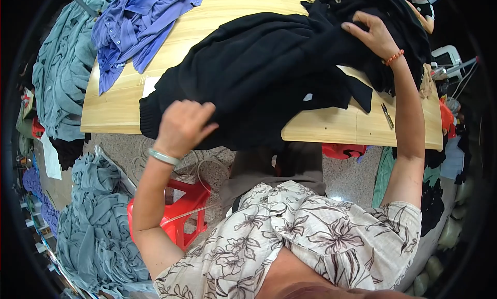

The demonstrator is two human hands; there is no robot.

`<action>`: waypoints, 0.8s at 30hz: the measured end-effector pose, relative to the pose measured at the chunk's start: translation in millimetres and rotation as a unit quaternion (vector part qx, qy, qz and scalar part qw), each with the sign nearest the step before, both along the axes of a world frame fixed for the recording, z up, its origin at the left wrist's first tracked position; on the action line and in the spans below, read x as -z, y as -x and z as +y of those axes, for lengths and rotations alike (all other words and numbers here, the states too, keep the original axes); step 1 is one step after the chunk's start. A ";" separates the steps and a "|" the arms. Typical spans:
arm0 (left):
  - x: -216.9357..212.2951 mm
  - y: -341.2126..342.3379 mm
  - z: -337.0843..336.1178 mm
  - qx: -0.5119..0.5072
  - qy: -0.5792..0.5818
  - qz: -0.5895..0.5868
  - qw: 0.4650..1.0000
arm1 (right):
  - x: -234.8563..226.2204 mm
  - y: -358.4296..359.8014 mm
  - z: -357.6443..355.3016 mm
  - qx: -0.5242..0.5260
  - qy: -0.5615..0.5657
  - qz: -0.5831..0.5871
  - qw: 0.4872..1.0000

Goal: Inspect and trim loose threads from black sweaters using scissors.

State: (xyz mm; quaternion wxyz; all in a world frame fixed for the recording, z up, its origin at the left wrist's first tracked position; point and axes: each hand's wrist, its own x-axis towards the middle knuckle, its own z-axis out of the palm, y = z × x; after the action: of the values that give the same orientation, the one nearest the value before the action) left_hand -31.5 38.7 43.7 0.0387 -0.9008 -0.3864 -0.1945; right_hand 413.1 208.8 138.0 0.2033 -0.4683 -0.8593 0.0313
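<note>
A black knit sweater with a ribbed edge is spread across the light wooden table, partly hanging over its front edge. My left hand, with a pale bangle at the wrist, is over the sweater's near left part. Its fingers are bent and a little blurred, so their hold on the cloth is unclear. Farther off to the right, my right hand, with an orange bead bracelet, has its thumb and fingers closed on a raised fold of the sweater. More bunched black knitwear with buttons lies beyond that hand.
Thread snips lie near the table's right front. A purple buttoned garment is at the far left, beside draped grey-green cloth. Below stand a red stool and a heap of grey-green garments. Another person is at the far right.
</note>
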 end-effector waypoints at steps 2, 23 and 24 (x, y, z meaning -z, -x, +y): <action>24.9 -3.0 -12.2 0.017 -0.009 0.027 0.999 | 13.6 -4.5 -9.1 0.008 0.072 0.007 0.997; 51.1 88.7 75.9 -0.270 0.235 -0.344 0.868 | 18.2 29.6 2.4 -0.016 -0.143 0.199 0.969; 47.1 86.1 74.2 -0.269 0.237 -0.343 0.868 | 8.7 26.1 -4.9 0.024 -0.128 0.220 0.967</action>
State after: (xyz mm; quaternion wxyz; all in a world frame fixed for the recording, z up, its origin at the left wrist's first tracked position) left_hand -117.6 113.0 -3.4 -0.2606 -0.6201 -0.6374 -0.3759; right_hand 387.0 203.8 129.3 0.4461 -0.4401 -0.7791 0.0179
